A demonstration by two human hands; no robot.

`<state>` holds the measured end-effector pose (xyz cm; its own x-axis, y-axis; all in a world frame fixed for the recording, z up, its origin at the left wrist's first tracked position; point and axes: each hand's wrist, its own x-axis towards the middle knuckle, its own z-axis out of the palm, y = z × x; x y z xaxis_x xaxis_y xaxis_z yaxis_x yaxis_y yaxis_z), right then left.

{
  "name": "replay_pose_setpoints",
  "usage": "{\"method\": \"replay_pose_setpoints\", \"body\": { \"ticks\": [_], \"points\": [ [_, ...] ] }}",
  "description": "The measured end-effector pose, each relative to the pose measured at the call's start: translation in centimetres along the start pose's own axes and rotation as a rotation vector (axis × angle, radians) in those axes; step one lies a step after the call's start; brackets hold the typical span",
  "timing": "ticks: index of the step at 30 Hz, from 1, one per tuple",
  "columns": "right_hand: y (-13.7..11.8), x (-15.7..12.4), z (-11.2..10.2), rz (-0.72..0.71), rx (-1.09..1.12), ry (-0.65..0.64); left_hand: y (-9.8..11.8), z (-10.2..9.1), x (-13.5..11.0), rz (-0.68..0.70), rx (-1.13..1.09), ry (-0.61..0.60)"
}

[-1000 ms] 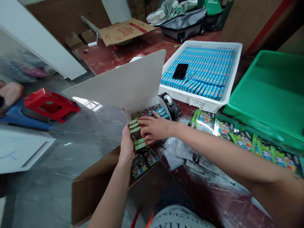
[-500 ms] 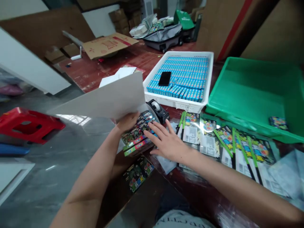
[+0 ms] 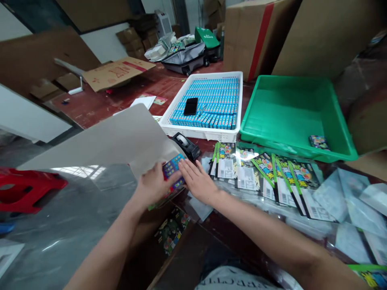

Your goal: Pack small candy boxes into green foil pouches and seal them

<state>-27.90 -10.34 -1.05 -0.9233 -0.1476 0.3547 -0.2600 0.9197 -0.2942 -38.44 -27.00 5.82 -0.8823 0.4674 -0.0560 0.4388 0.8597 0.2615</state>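
Small blue and purple printed boxes point(image 3: 173, 165) lie packed in an open display carton, whose tall white lid point(image 3: 121, 137) stands raised behind my left hand. My left hand point(image 3: 152, 184) wraps the boxes from the left, its thumb across them and its fingers at their far left side. Flat along their right edge lies my right hand point(image 3: 198, 182), fingers stretched out and close together. My hands and wrists hide part of the carton. Just beyond the right fingertips is a black tape dispenser point(image 3: 186, 146).
A white crate point(image 3: 202, 134) of blue boxes carries a black phone point(image 3: 190, 106). Right of it stands a green bin point(image 3: 284, 100) with a small box point(image 3: 318, 141) inside. Printed plastic pouches point(image 3: 246, 173) cover the table's right. A red stool point(image 3: 33, 193) is at left.
The view has turned right. My left hand has come down over the boxes with its thumb across, and my right hand's spread fingers have drawn together. Blue and purple boxes now show between them.
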Motion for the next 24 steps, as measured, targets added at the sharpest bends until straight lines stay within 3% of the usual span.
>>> {"method": "replay_pose_setpoints", "body": {
  "ticks": [2,4,9,11,17,20,24],
  "points": [
    [-0.1,-0.6,-0.3,0.05,0.022,0.008,0.7,1.3,-2.8,0.117,0.147,0.089],
    [-0.1,-1.4,-0.8,0.097,0.048,0.005,1.1,2.4,-3.9,0.156,0.251,0.168],
    [-0.2,-3.1,-2.7,0.167,0.102,0.007,1.4,2.7,-0.8,0.037,0.334,0.232],
    [-0.1,-3.7,-3.2,0.187,0.126,0.005,1.0,2.1,0.8,0.021,0.351,0.193],
    [0.9,-5.4,-3.7,0.294,0.227,-0.048,-2.6,0.1,3.6,0.006,0.183,-0.126],
    [1.6,-6.1,-4.3,0.322,0.245,-0.049,-4.1,-0.8,4.9,-0.106,0.099,-0.163],
    [1.9,-7.0,-5.4,0.322,0.235,-0.069,-4.3,-1.3,6.1,-0.066,0.103,-0.162]
  ]
}}
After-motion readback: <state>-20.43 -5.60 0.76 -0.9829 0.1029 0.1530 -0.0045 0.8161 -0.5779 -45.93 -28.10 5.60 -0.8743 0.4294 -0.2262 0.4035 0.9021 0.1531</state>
